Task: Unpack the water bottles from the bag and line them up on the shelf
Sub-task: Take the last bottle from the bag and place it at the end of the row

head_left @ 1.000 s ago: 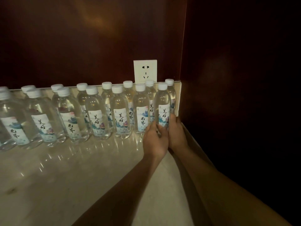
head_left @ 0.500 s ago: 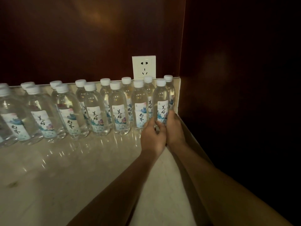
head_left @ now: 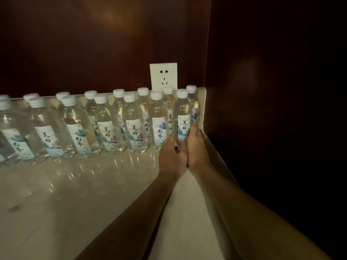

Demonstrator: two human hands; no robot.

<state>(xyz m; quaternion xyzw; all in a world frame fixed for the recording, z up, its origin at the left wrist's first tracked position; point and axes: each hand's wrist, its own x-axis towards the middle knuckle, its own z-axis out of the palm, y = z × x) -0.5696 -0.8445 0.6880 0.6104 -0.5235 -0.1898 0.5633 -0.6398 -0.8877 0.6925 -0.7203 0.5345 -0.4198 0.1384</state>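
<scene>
Standing in two close rows on a pale, glossy stone shelf (head_left: pixel 56 194), small clear plastic water bottles (head_left: pixel 108 126) run from the far left edge of the view to the right corner, each upright, filled with clear water, topped with a white screw cap and wrapped in a white label with black brush-style characters and a blue and pink picture. Behind them rises a dark reddish-brown wall panel (head_left: pixel 93 44), and a cream wall socket (head_left: pixel 163 76) sits on it just above the back row, near the right end. At that right end, the front-row end bottle (head_left: pixel 182 111) stands upright, close beside its neighbour and in front of the last back-row bottle (head_left: pixel 193 102), near the low raised lip that closes off the shelf. Both of the person's bare hands are wrapped around the lower part of this end bottle: the left hand (head_left: pixel 172 156) curls around its left side, the right hand (head_left: pixel 198 147) around its right side with fingers over the label, and the two hands press against each other below it. A dark side wall (head_left: pixel 272 91) fills the right of the view
</scene>
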